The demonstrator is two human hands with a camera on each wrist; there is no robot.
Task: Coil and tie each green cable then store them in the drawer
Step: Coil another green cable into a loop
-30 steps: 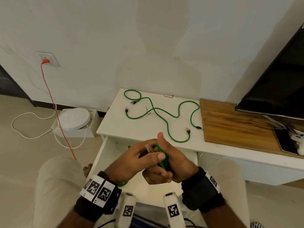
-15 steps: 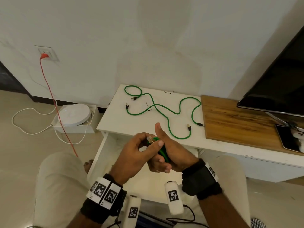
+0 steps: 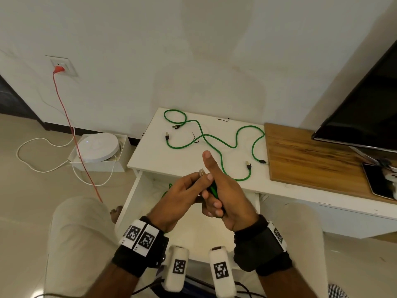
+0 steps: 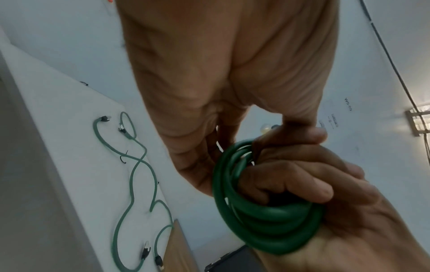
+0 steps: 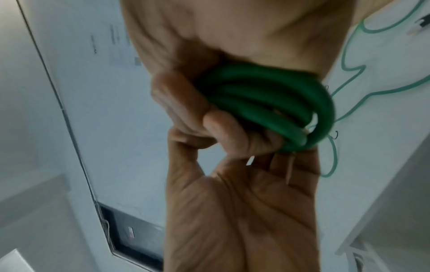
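Note:
My right hand (image 3: 214,203) grips a coiled green cable (image 3: 213,191) over the open drawer (image 3: 133,190), with the thumb pointing up. The coil (image 4: 267,211) shows as several tight loops in its curled fingers (image 5: 186,103). My left hand (image 3: 200,176) pinches the coil's clear plug (image 3: 202,172) beside that thumb. Two loose green cables (image 3: 214,143) sprawl on the white table top (image 3: 150,155) beyond both hands. A bit of another green cable (image 3: 169,187) shows inside the drawer, mostly hidden by my left hand.
Thin black ties (image 3: 222,119) lie among the loose cables. A wooden board (image 3: 311,160) and a TV (image 3: 365,104) stand to the right, with a phone (image 3: 378,181) at the edge. On the floor to the left are a white round device (image 3: 98,147) and an orange cord (image 3: 71,130).
My left fingers shifted from lying across the coil to pinching its plug end higher up. Both hands rose slightly and the right thumb straightened upward.

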